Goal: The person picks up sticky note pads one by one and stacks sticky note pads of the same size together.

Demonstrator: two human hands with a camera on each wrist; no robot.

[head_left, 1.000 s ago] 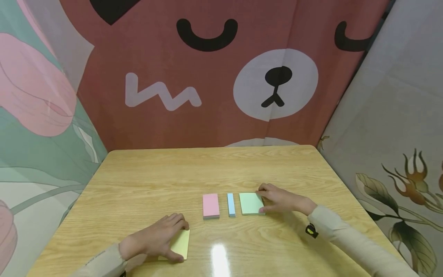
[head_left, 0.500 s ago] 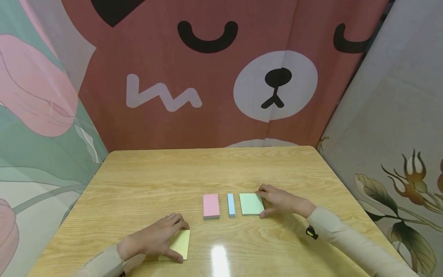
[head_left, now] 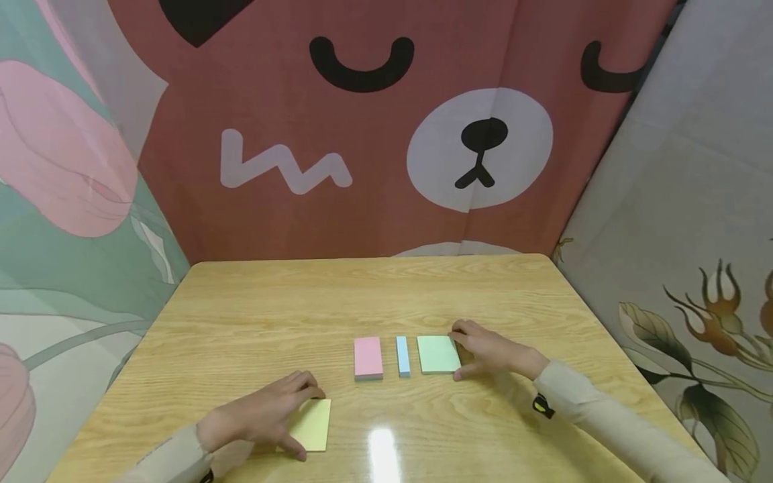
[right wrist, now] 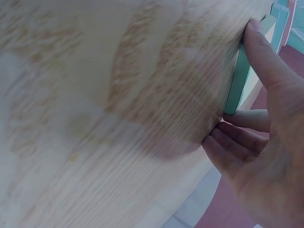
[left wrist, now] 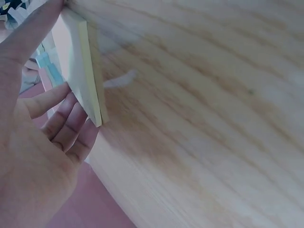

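Near the front left of the table, my left hand [head_left: 260,412] spans a yellow sticky note pad [head_left: 313,428], thumb at its near edge, fingers at its far edge. In the left wrist view the thumb and fingertips meet opposite ends of this yellow pad [left wrist: 85,71]. My right hand [head_left: 492,349] holds the right side of a square green sticky note pad [head_left: 437,355]. The right wrist view has the thumb at one end of the green pad [right wrist: 238,80] and the index fingertip at the other. Both pads lie flat.
Left of the green pad lie a narrow blue sticky note pad [head_left: 403,357] and a pink sticky note pad [head_left: 368,357], the pink one with a greenish lower layer. The wooden table [head_left: 272,302] meets a brown bear-print curtain [head_left: 374,221] at the back.
My left hand has slid slightly left along the yellow pad. My right thumb has shifted from over the green pad's near corner to its near edge. The pads stay where they were.
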